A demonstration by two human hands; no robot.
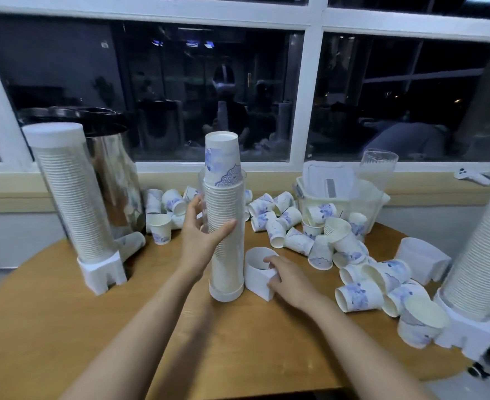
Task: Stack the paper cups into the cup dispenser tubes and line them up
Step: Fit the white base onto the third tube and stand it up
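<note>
A clear dispenser tube (pixel 228 261) packed with stacked paper cups stands upright on the wooden table (pixel 65 327), its white cap end down. The top cup (pixel 222 160), white with blue flowers, sticks out upside down above the tube's mouth. My left hand (pixel 202 229) grips the tube at mid-height. My right hand (pixel 284 277) holds a white dispenser base (pixel 256 268) lying just right of the tube's foot. Several loose paper cups (pixel 356 294) lie scattered behind and to the right.
A filled dispenser (pixel 73 203) stands on its base at the left, a steel urn (pixel 114 180) behind it. Another filled dispenser (pixel 480 255) stands at the right edge. A second white base (pixel 422 261), a clear bin (pixel 342 203) and an empty tube (pixel 379 168) sit at the back right.
</note>
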